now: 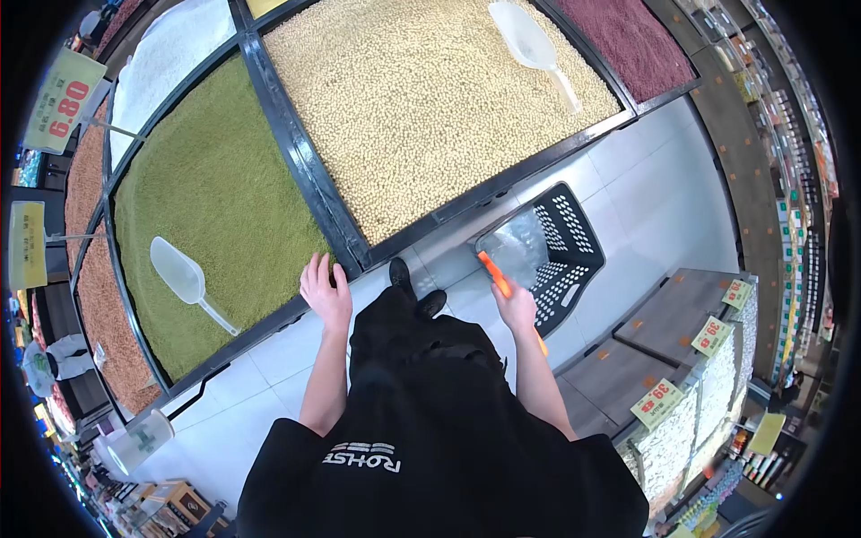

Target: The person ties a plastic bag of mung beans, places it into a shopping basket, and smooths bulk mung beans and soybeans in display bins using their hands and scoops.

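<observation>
My right hand (516, 309) is closed around the orange handle (495, 272) of a black shopping basket (574, 238), which hangs low beside my legs. A transparent plastic bag (513, 242) lies in the basket; I cannot make out its contents. My left hand (326, 291) holds nothing, its fingers apart, at the black edge of the bin of small green beans (224, 193). Whether it touches the edge or the beans, I cannot tell. On those beans lies a white plastic scoop (179, 271), handle toward me.
A large bin of pale yellow beans (421, 108) with another scoop (523, 36) adjoins it, then dark red beans (628, 45). Price signs (63, 100) stand at left. A low display with price tags (659, 403) is at right. Another person (67, 359) is far left.
</observation>
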Available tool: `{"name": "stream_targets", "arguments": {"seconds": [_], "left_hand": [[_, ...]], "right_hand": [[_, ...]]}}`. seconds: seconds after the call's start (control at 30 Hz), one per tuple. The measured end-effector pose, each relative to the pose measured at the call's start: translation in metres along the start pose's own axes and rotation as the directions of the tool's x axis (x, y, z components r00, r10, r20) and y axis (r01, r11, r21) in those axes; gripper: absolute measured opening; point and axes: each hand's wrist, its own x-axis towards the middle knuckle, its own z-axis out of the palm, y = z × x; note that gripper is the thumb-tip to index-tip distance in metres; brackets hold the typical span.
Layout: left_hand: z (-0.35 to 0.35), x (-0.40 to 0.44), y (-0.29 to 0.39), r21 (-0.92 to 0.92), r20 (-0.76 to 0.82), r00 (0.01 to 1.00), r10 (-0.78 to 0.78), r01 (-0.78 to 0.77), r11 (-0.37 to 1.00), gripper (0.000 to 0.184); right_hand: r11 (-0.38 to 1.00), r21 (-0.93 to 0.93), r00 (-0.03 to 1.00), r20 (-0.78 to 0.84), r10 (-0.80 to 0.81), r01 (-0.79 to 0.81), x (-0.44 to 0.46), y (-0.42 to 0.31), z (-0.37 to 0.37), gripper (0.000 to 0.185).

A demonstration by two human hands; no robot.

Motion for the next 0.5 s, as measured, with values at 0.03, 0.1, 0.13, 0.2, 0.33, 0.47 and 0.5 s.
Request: {"name": "stream_targets", "arguments": {"seconds": [0.03,0.1,0.13,0.2,0.33,0.47,0.5], "left_hand": [[0.001,0.003,0.006,-0.032,0.019,1.000,0.019,-0.018,0.999,0.032],[0.005,0.011,0.016,-0.082,0.059,0.996,0.067,-0.063,0.995,0.037],[0.006,0.016,0.019,-0.087,0.059,0.996,0.067,-0.061,0.994,0.037],[0.007,0.028,0.025,-0.086,0.009,0.996,0.089,-0.088,0.992,0.041],[0.012,0.049,0.031,-0.191,0.057,0.966,0.251,-0.236,0.953,0.039],[0.015,0.059,0.046,-0.230,0.133,0.923,0.360,-0.324,0.917,0.032],[0.017,0.061,0.050,-0.264,0.137,0.923,0.360,-0.316,0.911,0.031]], "right_hand": [[1.000,-0.010,1.000,-0.004,0.001,-0.001,0.001,0.000,-0.003,0.045],[1.000,0.014,0.999,-0.028,0.029,-0.028,0.003,-0.002,-0.008,0.045],[1.000,0.010,0.999,-0.031,0.030,-0.030,0.006,0.001,-0.007,0.045],[0.994,0.058,0.993,-0.064,0.096,-0.093,0.013,0.007,-0.006,0.044],[0.989,0.053,0.983,-0.118,0.141,-0.136,0.024,0.016,-0.009,0.044],[0.994,0.055,0.982,-0.154,0.106,-0.098,0.037,0.027,-0.015,0.041],[0.988,0.080,0.980,-0.142,0.141,-0.131,0.041,0.029,-0.017,0.040]]}}
